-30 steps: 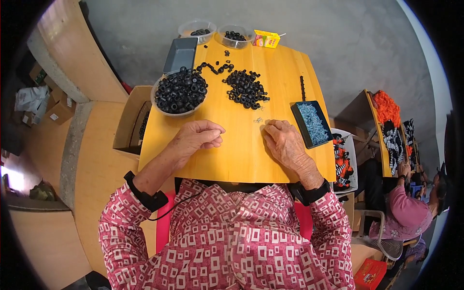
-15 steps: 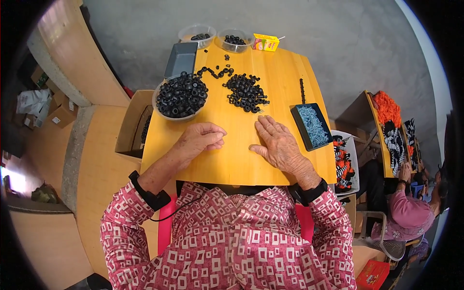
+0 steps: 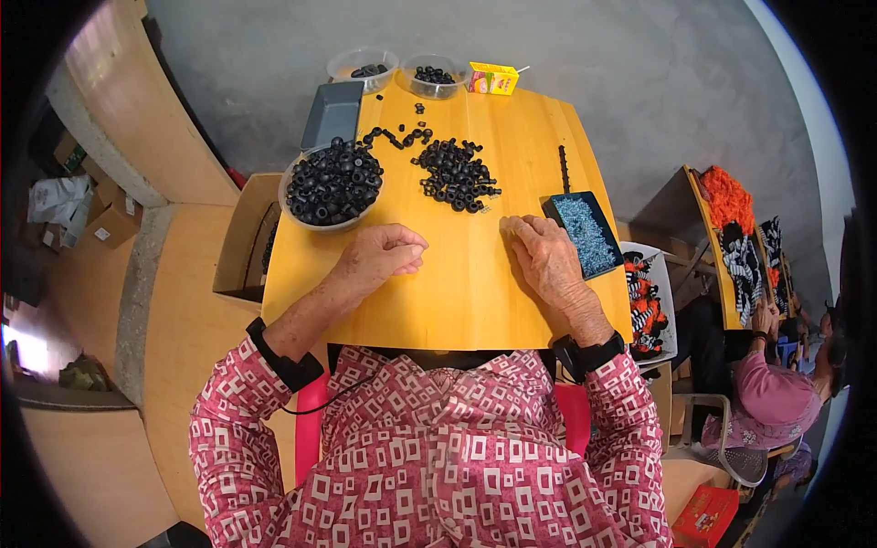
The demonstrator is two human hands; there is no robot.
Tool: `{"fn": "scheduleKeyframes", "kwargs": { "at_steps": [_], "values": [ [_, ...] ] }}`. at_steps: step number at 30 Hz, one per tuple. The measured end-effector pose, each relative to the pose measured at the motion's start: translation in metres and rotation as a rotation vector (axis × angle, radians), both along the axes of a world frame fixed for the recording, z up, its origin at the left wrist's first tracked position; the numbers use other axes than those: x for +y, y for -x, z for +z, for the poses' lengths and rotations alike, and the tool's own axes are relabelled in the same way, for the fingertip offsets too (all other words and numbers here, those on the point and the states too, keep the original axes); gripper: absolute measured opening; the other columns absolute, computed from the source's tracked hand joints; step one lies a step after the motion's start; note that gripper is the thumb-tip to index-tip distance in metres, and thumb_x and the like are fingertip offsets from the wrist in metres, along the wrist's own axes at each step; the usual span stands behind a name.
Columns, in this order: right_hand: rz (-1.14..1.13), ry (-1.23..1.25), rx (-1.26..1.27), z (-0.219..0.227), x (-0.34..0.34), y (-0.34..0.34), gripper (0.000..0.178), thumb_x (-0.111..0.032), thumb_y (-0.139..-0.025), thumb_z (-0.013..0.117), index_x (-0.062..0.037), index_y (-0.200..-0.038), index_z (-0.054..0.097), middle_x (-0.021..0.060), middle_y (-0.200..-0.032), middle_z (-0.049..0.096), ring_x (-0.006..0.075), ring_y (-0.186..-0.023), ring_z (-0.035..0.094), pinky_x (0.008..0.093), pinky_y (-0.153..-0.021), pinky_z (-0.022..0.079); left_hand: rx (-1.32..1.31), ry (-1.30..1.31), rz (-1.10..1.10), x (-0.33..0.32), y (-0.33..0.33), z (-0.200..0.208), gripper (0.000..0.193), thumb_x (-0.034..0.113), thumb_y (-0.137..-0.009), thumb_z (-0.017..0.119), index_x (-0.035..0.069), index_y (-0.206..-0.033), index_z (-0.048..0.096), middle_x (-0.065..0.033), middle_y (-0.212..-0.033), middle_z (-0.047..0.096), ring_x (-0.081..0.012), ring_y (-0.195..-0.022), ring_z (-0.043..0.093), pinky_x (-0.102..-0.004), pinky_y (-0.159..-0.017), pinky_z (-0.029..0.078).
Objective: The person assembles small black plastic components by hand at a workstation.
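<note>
My left hand (image 3: 385,254) rests on the yellow wooden table, below a clear tub heaped with black beads (image 3: 331,183). Its thumb and fingers are pinched together, and whatever they hold is hidden. Right of centre, my right hand (image 3: 546,260) has its fingers bent and drawn together, tips down at the tabletop; its thumb is hidden, as is anything under the fingers. Close beside it lies a black tray of small blue-grey beads (image 3: 586,236). Ahead, between the hands, a loose pile of black beads (image 3: 454,173) is spread on the wood.
A dark rectangular tray (image 3: 332,114), two clear tubs holding black pieces (image 3: 433,76) and a yellow drink carton (image 3: 493,79) line the far edge. A thin black strand (image 3: 565,169) extends from the bead tray. Another person (image 3: 772,393) sits at right, beside a white bin (image 3: 650,301).
My right hand has shifted right toward the black tray, its spread fingers now bent and drawn together. My left hand keeps its pinch. The view has shifted slightly.
</note>
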State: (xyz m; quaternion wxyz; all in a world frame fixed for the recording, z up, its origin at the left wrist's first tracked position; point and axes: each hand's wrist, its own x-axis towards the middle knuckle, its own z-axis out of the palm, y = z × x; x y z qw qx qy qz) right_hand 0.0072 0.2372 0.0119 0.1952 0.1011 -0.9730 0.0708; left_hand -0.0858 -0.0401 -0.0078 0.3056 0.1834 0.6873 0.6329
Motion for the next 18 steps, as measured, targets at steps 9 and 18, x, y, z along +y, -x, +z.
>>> {"fn": "scheduleKeyframes", "kwargs": {
  "at_steps": [9, 18],
  "values": [
    [-0.01, 0.005, 0.067, 0.018, 0.014, -0.006, 0.021, -0.008, -0.086, 0.064, -0.0008, -0.105, 0.067, 0.0146, -0.105, 0.065, 0.0333, -0.096, 0.061, 0.0412, -0.082, 0.051, 0.368, 0.154, 0.02, 0.012, 0.002, -0.001, 0.022, 0.014, -0.087, 0.068, -0.001, -0.102, 0.067, -0.0032, -0.089, 0.067, -0.0103, -0.082, 0.062, -0.0252, -0.075, 0.05],
    [0.121, 0.36, 0.035, 0.034, -0.036, -0.022, 0.026, -0.007, -0.085, 0.065, 0.0002, -0.11, 0.067, 0.0184, -0.099, 0.067, 0.0353, -0.093, 0.063, 0.0406, -0.083, 0.053, -0.164, -0.167, -0.106, 0.044, -0.012, 0.012, 0.017, 0.016, -0.091, 0.069, 0.003, -0.099, 0.063, -0.0055, -0.089, 0.068, -0.0121, -0.079, 0.065, -0.0246, -0.073, 0.052]
  ]
}}
